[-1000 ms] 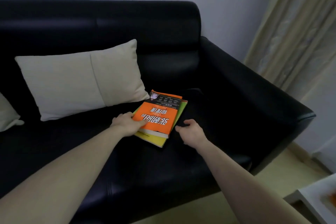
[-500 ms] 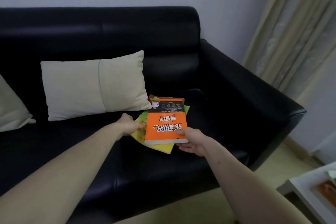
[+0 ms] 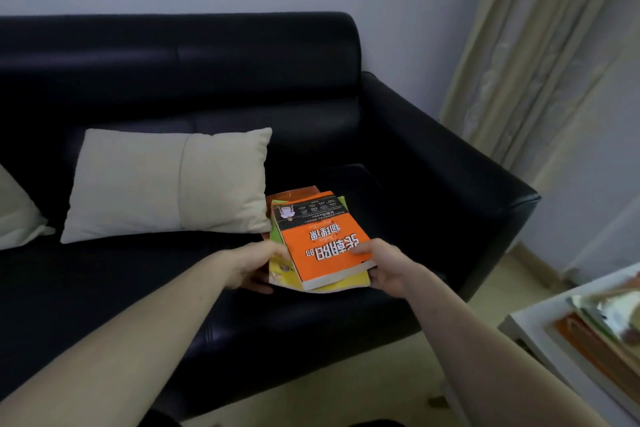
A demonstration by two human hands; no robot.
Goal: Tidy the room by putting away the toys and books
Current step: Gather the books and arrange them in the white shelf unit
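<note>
The small stack of paperbacks [image 3: 313,246] sits at the near edge of the black leather sofa [image 3: 433,163], just right of the cream cushion [image 3: 166,184]. The left hand [image 3: 252,267] grips its left edge and the right hand [image 3: 384,267] its right corner, thumb on the orange cover. Glossy, flexible and probably light, the books could slide apart; holding both sides underneath seems safest

- You have one view only, from the camera on your head, so no second view shares any part of the scene.
- It looks forward and down at the sofa [image 3: 398,135], whose back runs across the upper frame.
- Both forearms reach in from the bottom edge; your hands, left [image 3: 251,265] and right [image 3: 388,267], meet near the centre, close to the lens.
- The wide angle also takes in the curtain [image 3: 540,55] at right and a surface [image 3: 530,329] corner at lower right.
</note>
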